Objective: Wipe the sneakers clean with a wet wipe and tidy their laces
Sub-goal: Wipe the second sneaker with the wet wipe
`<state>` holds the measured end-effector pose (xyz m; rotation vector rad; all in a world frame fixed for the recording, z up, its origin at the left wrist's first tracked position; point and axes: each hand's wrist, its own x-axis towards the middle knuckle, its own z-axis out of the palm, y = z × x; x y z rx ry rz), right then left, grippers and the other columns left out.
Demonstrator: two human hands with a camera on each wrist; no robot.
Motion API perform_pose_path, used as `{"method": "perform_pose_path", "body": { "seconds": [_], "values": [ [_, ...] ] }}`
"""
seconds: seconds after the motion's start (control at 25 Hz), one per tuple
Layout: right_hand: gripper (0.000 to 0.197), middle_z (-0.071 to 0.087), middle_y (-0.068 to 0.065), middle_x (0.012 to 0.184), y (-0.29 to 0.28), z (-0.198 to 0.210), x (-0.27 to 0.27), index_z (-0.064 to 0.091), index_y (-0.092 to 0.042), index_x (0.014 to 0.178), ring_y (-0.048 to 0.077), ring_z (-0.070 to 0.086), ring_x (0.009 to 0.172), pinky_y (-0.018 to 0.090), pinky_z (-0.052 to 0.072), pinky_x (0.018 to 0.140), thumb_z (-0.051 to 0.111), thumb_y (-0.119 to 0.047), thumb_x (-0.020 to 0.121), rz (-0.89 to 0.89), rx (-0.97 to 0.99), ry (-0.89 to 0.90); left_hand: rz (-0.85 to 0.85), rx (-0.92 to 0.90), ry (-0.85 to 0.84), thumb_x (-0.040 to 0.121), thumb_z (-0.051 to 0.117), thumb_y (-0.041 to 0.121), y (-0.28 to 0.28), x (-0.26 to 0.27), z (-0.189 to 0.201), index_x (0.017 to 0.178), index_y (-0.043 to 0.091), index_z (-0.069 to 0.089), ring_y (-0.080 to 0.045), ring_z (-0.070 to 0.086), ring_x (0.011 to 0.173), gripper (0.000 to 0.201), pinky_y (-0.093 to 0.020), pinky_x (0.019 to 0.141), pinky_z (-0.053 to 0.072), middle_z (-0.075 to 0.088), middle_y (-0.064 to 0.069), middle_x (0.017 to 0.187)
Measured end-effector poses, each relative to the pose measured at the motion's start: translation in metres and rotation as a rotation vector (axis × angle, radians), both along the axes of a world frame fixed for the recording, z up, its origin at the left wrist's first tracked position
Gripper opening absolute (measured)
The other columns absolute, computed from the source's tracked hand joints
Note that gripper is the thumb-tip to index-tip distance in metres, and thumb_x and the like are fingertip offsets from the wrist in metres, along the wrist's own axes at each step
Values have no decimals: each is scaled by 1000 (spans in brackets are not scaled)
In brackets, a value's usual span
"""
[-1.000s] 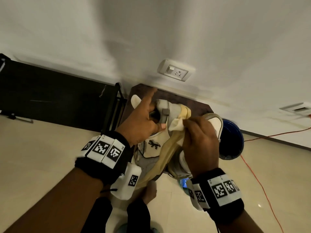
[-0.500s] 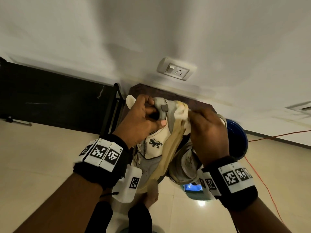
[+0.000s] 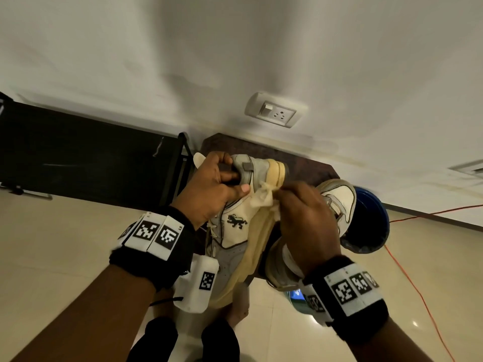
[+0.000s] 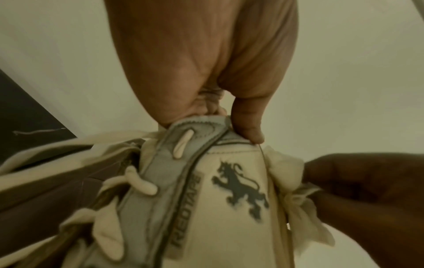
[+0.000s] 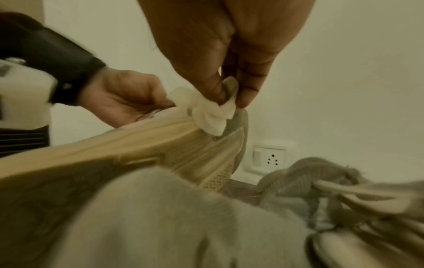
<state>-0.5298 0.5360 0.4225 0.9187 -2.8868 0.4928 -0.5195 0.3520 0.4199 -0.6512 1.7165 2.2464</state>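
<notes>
A cream and grey sneaker (image 3: 236,231) with a black lion logo (image 4: 241,188) is held up on its side, heel away from me. My left hand (image 3: 217,186) grips its collar, thumb on the outer side (image 4: 249,125). My right hand (image 3: 300,212) pinches a crumpled white wet wipe (image 3: 264,195) between thumb and fingers and presses it against the sole edge near the heel (image 5: 206,112). Cream laces (image 4: 140,185) hang loose on the held sneaker. The second sneaker (image 3: 337,202) lies on the dark stool beneath my right hand.
A dark brown stool (image 3: 287,158) stands against the white wall, below a socket plate (image 3: 274,111). A blue round tub (image 3: 371,218) sits to its right, a black rack (image 3: 78,158) to its left. An orange cable (image 3: 418,296) crosses the tiled floor. My foot (image 3: 240,307) is below the sneaker.
My right hand with the wipe has slid along the sole edge up toward the heel, then back slightly. The left hand keeps its grip on the collar.
</notes>
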Motion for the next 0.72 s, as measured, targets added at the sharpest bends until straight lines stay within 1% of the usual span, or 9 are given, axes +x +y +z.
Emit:
{"method": "perform_pose_path", "body": {
  "seconds": [0.08, 0.16, 0.2, 0.28, 0.32, 0.4, 0.52, 0.64, 0.72],
  "values": [
    [17, 67, 15, 93, -2, 7, -25, 70, -1, 94, 31, 62, 82, 28, 45, 71, 67, 1, 78, -73, -49, 27, 0, 10, 0, 81, 61, -12, -1, 1, -1, 103, 16, 42, -13, 70, 89, 40, -27, 78, 58, 72, -6, 96],
    [18, 68, 15, 93, 1, 9, -35, 70, -1, 93, 31, 62, 83, 26, 40, 75, 68, 4, 76, -77, -64, 36, -7, -4, 4, 81, 61, -12, -1, 3, -1, 103, 17, 43, -8, 70, 83, 41, -22, 71, 58, 72, -3, 91],
    [17, 68, 14, 94, 2, 9, -31, 70, -2, 93, 31, 62, 84, 26, 41, 77, 66, 3, 77, -45, -54, 28, -8, -6, 7, 81, 61, -12, -1, 4, -1, 102, 18, 44, -7, 70, 82, 40, -21, 71, 57, 72, -2, 90],
    [17, 68, 12, 97, 6, 3, -7, 70, -5, 95, 28, 63, 86, 32, 52, 74, 59, -4, 82, 67, -3, 2, -4, -13, 9, 81, 62, -10, 0, 5, -2, 102, 19, 44, -10, 70, 87, 39, -23, 75, 57, 72, -4, 94],
    [20, 68, 11, 98, 7, 0, 9, 70, -6, 96, 27, 64, 86, 35, 55, 70, 54, -9, 84, 129, 23, -17, -6, -24, 1, 81, 63, -9, 1, 4, -3, 102, 19, 44, -12, 70, 90, 39, -25, 78, 57, 72, -5, 96],
    [30, 67, 11, 97, 9, -2, 27, 71, -6, 95, 26, 64, 83, 36, 56, 66, 45, -17, 83, 212, 63, -40, -3, -33, -17, 80, 65, -7, 0, 3, -4, 105, 17, 45, -13, 68, 94, 41, -28, 82, 56, 71, -6, 98],
    [29, 67, 14, 94, 0, 0, 3, 69, -3, 96, 28, 64, 80, 33, 54, 67, 46, -17, 85, 97, 2, -42, -15, 20, -41, 76, 65, -13, -2, 3, -5, 112, 12, 44, -18, 70, 94, 49, -31, 80, 58, 71, -10, 102],
    [20, 66, 16, 93, -14, 3, -32, 68, -1, 101, 31, 63, 79, 34, 53, 67, 61, -4, 83, -61, -76, -39, -99, 21, -48, 72, 64, -19, -5, 6, -5, 121, 10, 42, -18, 69, 99, 61, -32, 80, 59, 70, -11, 108],
    [20, 65, 14, 93, -20, 2, -27, 69, -2, 102, 29, 62, 79, 34, 53, 67, 64, -2, 82, -42, -76, -57, -163, -28, -30, 72, 66, -18, -9, 8, -7, 126, 13, 43, -16, 67, 103, 66, -32, 82, 58, 69, -7, 113]
  ]
}}
